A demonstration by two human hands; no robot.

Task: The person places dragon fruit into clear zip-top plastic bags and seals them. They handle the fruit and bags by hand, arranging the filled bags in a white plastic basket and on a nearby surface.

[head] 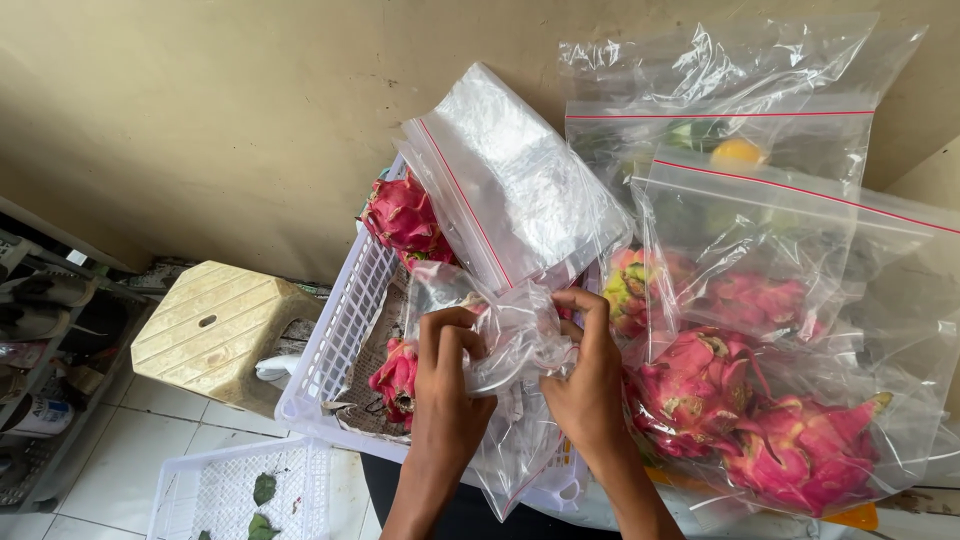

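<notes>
**Opening a clear zip bag over the fruit basket**

Working with both hands at the mouth of a clear zip bag (510,400), the person holds it just above the near edge of the white basket (345,330). The left hand (450,375) has its fingers curled and pinches one layer of the plastic; the right hand (590,385) pinches the other layer, thumb on top. The bag hangs down crumpled between the two wrists, with its red zip line low near the bottom of the view.

To do this step well, I think each hand should hold only one layer, close to the zip strip, and pull gently apart, because thin plastic sticks together and can tear when it is pulled hard. It also helps to keep the mouth facing up.

In the basket lie pink dragon fruits (405,215) at the far left corner, and a stack of empty zip bags (510,180) leans over them. On the right, filled bags of dragon fruit (760,400) lie close beside the right hand. A beige plastic stool (215,330) stands on the left, and a second white basket (240,490) with some leaves is at the near left on the tiled floor.
</notes>
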